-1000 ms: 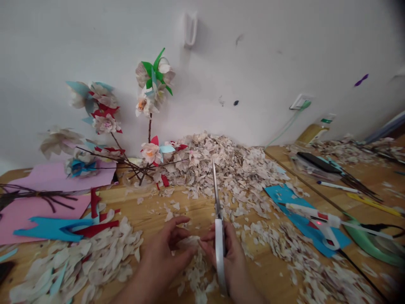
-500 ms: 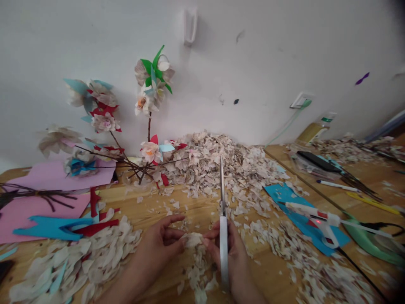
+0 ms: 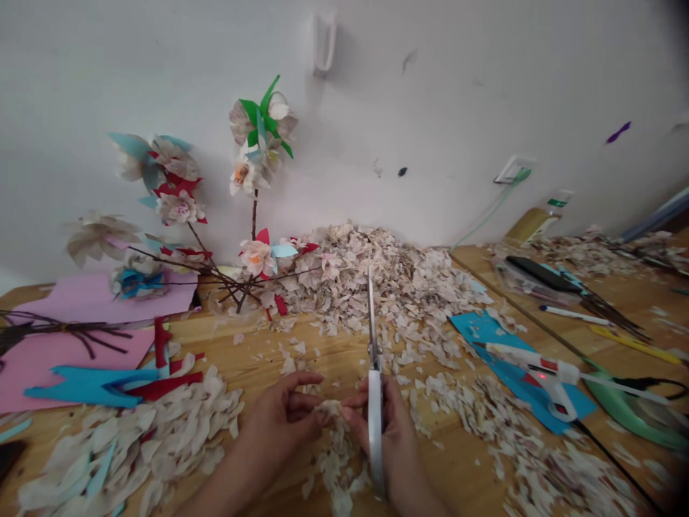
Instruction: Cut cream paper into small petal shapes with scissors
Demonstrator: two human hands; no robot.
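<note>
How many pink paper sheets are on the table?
2. One pink paper sheet lies at the far left of the wooden table, behind another pink paper sheet under dark twigs. More could hide beneath the paper scraps.

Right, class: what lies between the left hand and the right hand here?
The head view shows a pale paper scrap touching both the left hand and the right hand, which holds scissors.

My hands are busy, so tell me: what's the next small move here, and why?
Probably tip the scissors toward the paper scrap. Your right hand grips them with the blades pointing away from it, while your left hand already holds the scrap up, ready to cut.
</note>
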